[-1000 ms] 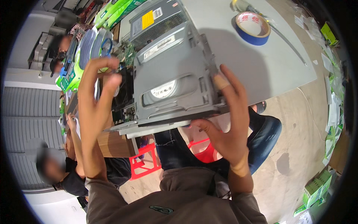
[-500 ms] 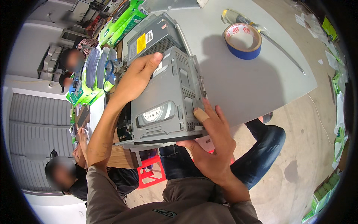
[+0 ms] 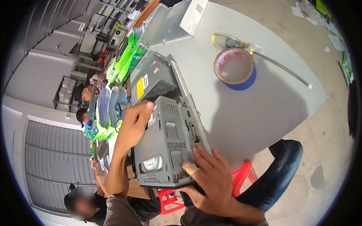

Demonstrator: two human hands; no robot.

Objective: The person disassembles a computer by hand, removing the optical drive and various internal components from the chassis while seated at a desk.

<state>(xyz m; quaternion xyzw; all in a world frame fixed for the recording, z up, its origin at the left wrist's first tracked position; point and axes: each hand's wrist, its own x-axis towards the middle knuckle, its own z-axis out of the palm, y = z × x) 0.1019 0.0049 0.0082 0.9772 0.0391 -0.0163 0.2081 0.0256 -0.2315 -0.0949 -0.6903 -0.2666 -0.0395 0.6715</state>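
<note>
A grey metal drive cage (image 3: 171, 141) sits tilted in an open computer case (image 3: 194, 116). Through an oval window in the cage a round-labelled hard drive (image 3: 151, 164) shows. My left hand (image 3: 134, 126) is closed round the cage's upper left side, thumb on top and fingers hidden behind. Down at the near right corner, my right hand (image 3: 213, 184) grips the cage, fingers along its slotted side and thumb at the front edge. Between cage and case wall, a dark connector (image 3: 195, 132) is visible. Beyond the cage lies a power supply (image 3: 162, 77) with a yellow label.
A blue tape roll (image 3: 247, 77) stands on the grey table (image 3: 264, 109), beside a yellow-handled tool (image 3: 222, 39) and a thin metal rod (image 3: 283, 67). A metal panel (image 3: 166, 32) lies at the back. Green packs (image 3: 128, 56) and other people are left; a red stool (image 3: 243, 177) is below.
The drive cage has tipped leftward, exposing the case's right interior and connector. Both hands stay on it. The whole view has shifted, bringing the back panel into sight.
</note>
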